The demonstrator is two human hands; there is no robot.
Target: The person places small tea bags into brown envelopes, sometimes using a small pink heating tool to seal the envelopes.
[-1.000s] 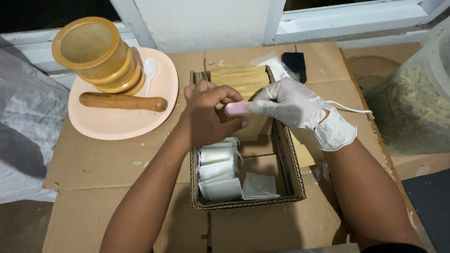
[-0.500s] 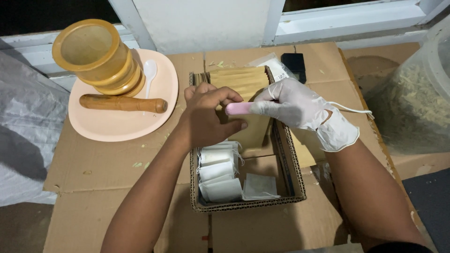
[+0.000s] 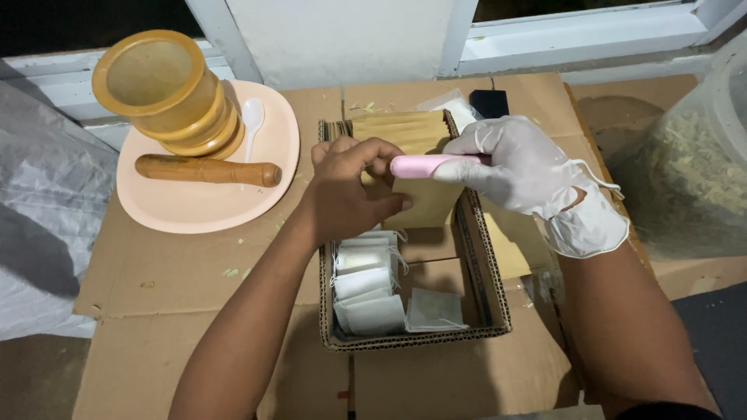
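Head view. The bare left hand [image 3: 346, 190] pinches a flat tan paper pouch [image 3: 420, 204] upright over the far half of a corrugated cardboard tray [image 3: 486, 272]. The right hand [image 3: 521, 171], in a thin white glove, grips a smooth pink rod-shaped tool [image 3: 424, 165] whose tip meets the pouch's top edge beside the left fingertips. White, soft-looking sachets [image 3: 366, 284] fill the tray's near-left corner. A round peach plate [image 3: 194, 210] near the surface's far-left corner carries a ribbed yellow mortar [image 3: 163, 93] and wooden pestle [image 3: 206, 169], well apart from the hands.

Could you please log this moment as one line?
left hand: holds envelope | right hand: gloved, holds pink tool | below: box of sachets
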